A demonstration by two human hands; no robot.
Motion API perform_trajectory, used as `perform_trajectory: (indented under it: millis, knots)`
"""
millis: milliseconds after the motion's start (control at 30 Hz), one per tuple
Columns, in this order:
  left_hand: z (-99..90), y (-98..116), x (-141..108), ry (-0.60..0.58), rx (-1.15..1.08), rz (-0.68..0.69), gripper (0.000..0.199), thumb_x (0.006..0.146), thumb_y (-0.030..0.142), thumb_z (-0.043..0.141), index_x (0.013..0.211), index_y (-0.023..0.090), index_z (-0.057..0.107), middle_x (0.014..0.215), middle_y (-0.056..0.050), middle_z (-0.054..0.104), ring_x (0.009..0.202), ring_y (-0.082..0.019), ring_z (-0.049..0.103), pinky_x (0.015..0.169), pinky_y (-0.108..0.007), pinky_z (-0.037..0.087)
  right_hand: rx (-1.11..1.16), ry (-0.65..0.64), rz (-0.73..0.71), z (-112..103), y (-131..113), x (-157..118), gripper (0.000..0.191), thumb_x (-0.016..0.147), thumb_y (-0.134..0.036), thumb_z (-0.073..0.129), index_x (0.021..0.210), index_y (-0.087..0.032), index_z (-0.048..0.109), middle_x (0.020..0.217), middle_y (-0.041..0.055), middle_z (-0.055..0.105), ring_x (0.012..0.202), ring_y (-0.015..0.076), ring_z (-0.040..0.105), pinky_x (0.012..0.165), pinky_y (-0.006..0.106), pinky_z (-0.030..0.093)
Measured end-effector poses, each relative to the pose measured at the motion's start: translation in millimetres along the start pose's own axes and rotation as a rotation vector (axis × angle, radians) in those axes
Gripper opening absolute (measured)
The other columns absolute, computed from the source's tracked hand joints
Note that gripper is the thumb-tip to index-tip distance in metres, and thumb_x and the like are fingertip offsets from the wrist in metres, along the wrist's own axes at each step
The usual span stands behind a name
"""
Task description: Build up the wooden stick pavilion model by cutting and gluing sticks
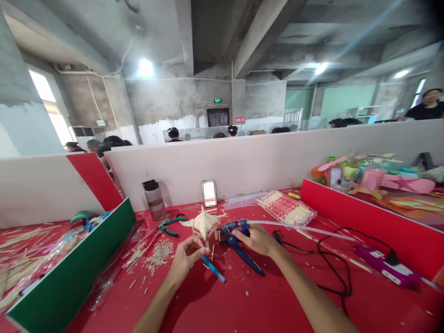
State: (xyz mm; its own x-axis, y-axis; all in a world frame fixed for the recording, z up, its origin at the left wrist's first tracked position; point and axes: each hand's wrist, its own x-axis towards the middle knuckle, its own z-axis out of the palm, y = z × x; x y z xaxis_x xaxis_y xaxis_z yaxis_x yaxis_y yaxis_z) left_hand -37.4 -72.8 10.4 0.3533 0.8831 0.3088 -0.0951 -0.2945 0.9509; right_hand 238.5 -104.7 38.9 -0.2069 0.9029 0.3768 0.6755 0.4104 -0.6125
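A small pagoda-like model of pale wooden sticks [204, 223] stands on the red table, its roof coming to a point. My left hand [188, 256] is at the model's lower front, with thumb and fingers pinched at its base; a small pale stick seems to be between them. My right hand [258, 239] is wrapped round a blue glue gun [239, 245], whose nozzle points left at the model's right side. A clear glue stick [301, 226] trails from the gun's rear. Just below my left fingertips lies a blue pen [213, 269].
Green-handled pliers [169, 226] and wood scraps [159, 254] lie left, near a water bottle [154, 201]. Bagged sticks [286, 208] lie behind my right hand. A black cable [329, 259] runs to a purple power strip [386, 266]. A green divider [76, 263] and a red one [367, 226] flank the table.
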Motion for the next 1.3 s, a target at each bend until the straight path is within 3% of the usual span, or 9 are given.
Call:
perform_trajectory:
  millis: [200, 367, 567, 733, 867, 967, 1133, 1300]
  knots:
    - [-3.0, 0.9, -0.2, -0.041, 0.004, -0.003, 0.024, 0.075, 0.035, 0.079, 0.076, 0.016, 0.063, 0.081, -0.001, 0.063, 0.072, -0.015, 0.057, 0.068, -0.024, 0.042, 0.113, -0.225, -0.072, -2.4, 2.0, -0.6, 0.039, 0.092, -0.054, 0.055, 0.083, -0.019, 0.070, 0.078, 0.0018, 0.068, 0.075, 0.0194, 0.061, 0.072, 0.029, 0.046]
    - [-6.5, 3.4, 0.3, -0.044, 0.020, -0.012, 0.027, 0.076, 0.037, 0.077, 0.077, 0.017, 0.060, 0.070, 0.000, 0.059, 0.066, -0.014, 0.053, 0.064, -0.024, 0.039, 0.407, -0.182, 0.127, -3.5, 18.4, 1.4, 0.056, 0.089, -0.071, 0.047, 0.080, -0.018, 0.063, 0.067, 0.0016, 0.062, 0.061, 0.0166, 0.059, 0.060, 0.028, 0.046]
    - [-10.8, 4.1, 1.9, -0.025, 0.017, 0.023, 0.029, 0.078, 0.040, 0.075, 0.078, 0.017, 0.057, 0.071, 0.002, 0.051, 0.064, -0.012, 0.045, 0.061, -0.022, 0.036, 0.525, -0.452, 0.173, -8.8, 36.7, -5.4, 0.061, 0.082, -0.077, 0.051, 0.078, -0.016, 0.056, 0.066, 0.0005, 0.061, 0.051, 0.0106, 0.053, 0.051, 0.023, 0.041]
    - [-13.9, 3.0, 1.1, -0.102, -0.054, 0.008, 0.033, 0.082, 0.044, 0.072, 0.079, 0.018, 0.052, 0.063, 0.005, 0.048, 0.058, -0.010, 0.040, 0.058, -0.021, 0.032, 0.713, -0.355, 0.229, -19.6, 35.7, -12.3, 0.049, 0.074, -0.056, 0.076, 0.091, -0.018, 0.050, 0.070, -0.0028, 0.060, 0.049, 0.0093, 0.051, 0.047, 0.022, 0.039]
    - [-15.4, 2.9, -0.2, -0.165, -0.100, -0.011, 0.032, 0.085, 0.045, 0.068, 0.083, 0.019, 0.049, 0.054, 0.008, 0.042, 0.050, -0.008, 0.032, 0.051, -0.020, 0.025, 0.625, -0.244, 0.292, -24.9, 36.9, -11.3, 0.037, 0.075, -0.040, 0.075, 0.090, -0.020, 0.048, 0.063, -0.0064, 0.057, 0.048, 0.0100, 0.050, 0.050, 0.023, 0.038]
    - [-15.2, 7.7, -1.9, -0.178, -0.066, -0.011, 0.032, 0.085, 0.046, 0.068, 0.085, 0.019, 0.050, 0.051, 0.008, 0.046, 0.046, -0.007, 0.036, 0.050, -0.020, 0.027, 0.516, -0.182, 0.314, -23.0, 37.2, -8.8, 0.026, 0.080, -0.035, 0.068, 0.087, -0.021, 0.048, 0.060, -0.0063, 0.056, 0.052, 0.0125, 0.053, 0.054, 0.025, 0.041]
    - [-11.9, 19.9, -5.6, -0.252, 0.000, -0.040, 0.036, 0.083, 0.048, 0.070, 0.082, 0.020, 0.048, 0.061, -0.003, 0.068, 0.049, -0.011, 0.051, 0.053, -0.022, 0.038, 0.311, -0.239, 0.207, -8.7, 23.9, -4.5, 0.018, 0.081, -0.029, 0.065, 0.091, -0.021, 0.053, 0.067, -0.0034, 0.061, 0.061, 0.0165, 0.059, 0.060, 0.027, 0.045]
    - [-10.3, 24.5, -7.6, -0.262, -0.007, -0.039, 0.036, 0.082, 0.046, 0.071, 0.080, 0.020, 0.046, 0.068, -0.004, 0.071, 0.048, -0.009, 0.050, 0.052, -0.021, 0.040, 0.185, -0.333, 0.065, 6.3, 2.3, -1.3, 0.021, 0.079, -0.024, 0.064, 0.099, -0.020, 0.060, 0.082, 0.0002, 0.065, 0.069, 0.0173, 0.060, 0.063, 0.027, 0.047]
